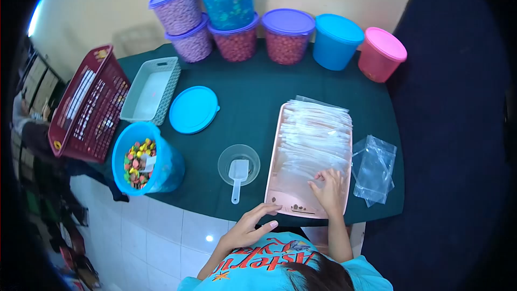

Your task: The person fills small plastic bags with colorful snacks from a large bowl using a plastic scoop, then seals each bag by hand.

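A pink tray (273,183) lies on the table in front of me, filled with a stack of clear plastic bags (315,134). Small brown bits (298,207) are scattered at its near end. My left hand (252,228) rests by the tray's near left corner, fingers stretched out and holding nothing. Over the near bags hovers or rests my right hand (329,189), its fingers slightly bent and apart, with nothing visible in them. Left of the tray, a white scoop (238,175) lies across a clear round bowl (222,170).
A blue tub (175,170) of colourful candies stands left, near its blue lid (194,109). Behind are a pale green basket (170,86) and a maroon basket (97,124). Lidded tubs (288,37) line the back. Flat bags (375,170) lie right. A person (37,134) is far left.
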The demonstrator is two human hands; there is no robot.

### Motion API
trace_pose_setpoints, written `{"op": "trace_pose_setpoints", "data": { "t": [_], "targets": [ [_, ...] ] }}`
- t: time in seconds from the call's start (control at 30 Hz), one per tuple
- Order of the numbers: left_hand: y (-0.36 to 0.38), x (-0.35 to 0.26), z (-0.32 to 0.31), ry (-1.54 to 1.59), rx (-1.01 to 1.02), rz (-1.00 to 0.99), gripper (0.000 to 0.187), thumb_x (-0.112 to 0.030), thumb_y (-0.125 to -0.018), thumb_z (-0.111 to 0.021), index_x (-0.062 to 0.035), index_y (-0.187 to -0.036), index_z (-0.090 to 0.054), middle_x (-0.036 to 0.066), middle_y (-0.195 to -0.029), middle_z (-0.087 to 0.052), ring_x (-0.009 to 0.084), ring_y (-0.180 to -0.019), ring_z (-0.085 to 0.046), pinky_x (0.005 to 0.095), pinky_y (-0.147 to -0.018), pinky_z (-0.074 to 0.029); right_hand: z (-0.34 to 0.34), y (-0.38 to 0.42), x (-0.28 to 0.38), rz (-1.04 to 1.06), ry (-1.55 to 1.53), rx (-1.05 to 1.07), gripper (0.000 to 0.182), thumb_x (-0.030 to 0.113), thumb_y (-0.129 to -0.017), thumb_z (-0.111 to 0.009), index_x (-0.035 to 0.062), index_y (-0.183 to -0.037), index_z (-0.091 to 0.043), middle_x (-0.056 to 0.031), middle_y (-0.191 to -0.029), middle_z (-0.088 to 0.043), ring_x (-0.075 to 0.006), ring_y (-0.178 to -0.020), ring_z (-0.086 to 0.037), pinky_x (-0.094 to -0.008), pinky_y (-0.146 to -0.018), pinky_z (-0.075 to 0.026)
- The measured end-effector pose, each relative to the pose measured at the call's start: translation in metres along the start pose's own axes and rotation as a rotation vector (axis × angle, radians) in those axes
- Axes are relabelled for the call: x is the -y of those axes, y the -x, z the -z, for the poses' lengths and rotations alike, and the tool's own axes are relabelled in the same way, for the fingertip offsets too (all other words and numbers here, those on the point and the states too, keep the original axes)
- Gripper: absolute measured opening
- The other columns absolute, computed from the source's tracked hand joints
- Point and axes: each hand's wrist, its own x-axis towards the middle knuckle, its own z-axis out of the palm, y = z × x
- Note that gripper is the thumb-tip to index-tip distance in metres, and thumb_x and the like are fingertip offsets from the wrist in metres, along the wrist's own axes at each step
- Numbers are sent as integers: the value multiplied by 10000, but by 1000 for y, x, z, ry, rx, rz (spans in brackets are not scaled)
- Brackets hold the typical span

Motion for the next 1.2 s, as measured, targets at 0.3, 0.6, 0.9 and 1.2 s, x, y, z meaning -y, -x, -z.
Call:
{"op": "trace_pose_setpoints", "data": {
  "t": [0.3,0.6,0.9,1.2],
  "targets": [
    [37,15,-4,298,-406,-45,338,-196,-869,-406,20,-1122,-471,133,-1077,-509,221,-990,-512,321,-875,-377,39,-35,5,38,-368,-220,88,111,-768,-571,25,-763,-551,-46,-534,-465,-138,-472,-455,-277,-458,-356],
    [51,37,13,497,-775,-442,570,-444,-898,-222,14,-1156,-445,138,-1070,-528,248,-992,-511,398,-875,-379,2,7,105,5,-1109,-94,80,108,-868,-463,31,-868,-442,23,-543,-424,-14,-433,-370,-177,-387,-287],
    [114,17,67,813,-684,-454,908,-738,-724,-115,-74,-1339,-181,191,-1359,-202,313,-1236,-248,446,-1022,-153,-71,91,215,55,-1282,357,96,110,-868,-466,22,-840,-440,59,-535,-390,11,-440,-320,-166,-388,-222],
    [202,30,126,730,-595,-586,986,-763,-699,-137,-20,-1342,-62,228,-1364,-149,324,-1263,-182,423,-1034,-94,-136,139,306,169,-1215,550,86,94,-866,-460,12,-840,-455,48,-539,-424,7,-460,-357,-167,-401,-272]
  ]
}}
